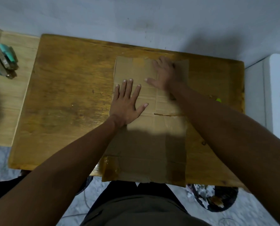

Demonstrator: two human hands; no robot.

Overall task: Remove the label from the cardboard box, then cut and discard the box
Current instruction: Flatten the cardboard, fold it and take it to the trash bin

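Plain tan flattened cardboard box [145,128] with glossy amber tape patches, on streaky honey-brown grained wooden table [67,98].

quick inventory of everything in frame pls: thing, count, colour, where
table: 1, amber wood, centre
cardboard box: 1, brown, flattened on the table, near edge overhangs
tape: several glossy strips, clearest at the box's near-left corner
side surface: 1, pale wood, left of the table
blocks: small stack, teal and brown, blurred, on the side surface
bin: 1, dark, scraps inside, on the floor under the table's right end
green item: 1, mostly hidden behind the right arm
wall: white, far side
left hand: flat on the box, fingers spread
right hand: flat on the box's far end
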